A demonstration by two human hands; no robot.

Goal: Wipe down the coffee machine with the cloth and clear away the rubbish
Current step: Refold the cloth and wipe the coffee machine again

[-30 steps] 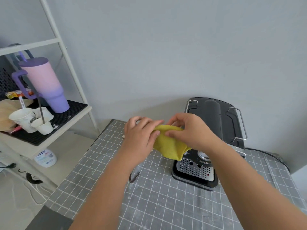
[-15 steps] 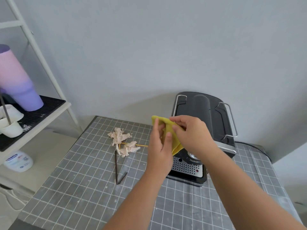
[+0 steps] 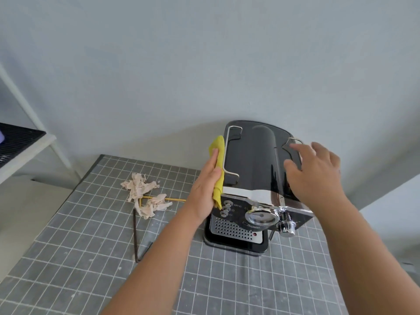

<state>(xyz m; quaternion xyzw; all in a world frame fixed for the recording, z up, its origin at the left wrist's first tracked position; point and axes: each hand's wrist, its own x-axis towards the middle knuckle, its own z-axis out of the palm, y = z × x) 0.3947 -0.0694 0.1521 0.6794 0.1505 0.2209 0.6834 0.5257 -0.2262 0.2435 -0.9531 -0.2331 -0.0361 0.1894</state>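
Grey cutting mat with a white grid covered the table, and the black-and-chrome coffee machine stood on it near the wall. From my remote seat I saw both forearms reaching in from the bottom edge. My left hand stood on edge, fingers straight and together, pressing the folded yellow cloth flat against the machine's left side; most of the cloth was hidden between palm and housing, only its top and lower tip showing. My right hand lay over the machine's top right, fingers spread and relaxed, covering the wire rail there; whether the palm touched the housing I could not tell. Left of the machine, apart from it, lay the crumpled beige paper scraps, with a thin yellow stick running under them and a bent dark brown stirrer just in front. A white shelf with a black mesh liner was cut off at the left edge.
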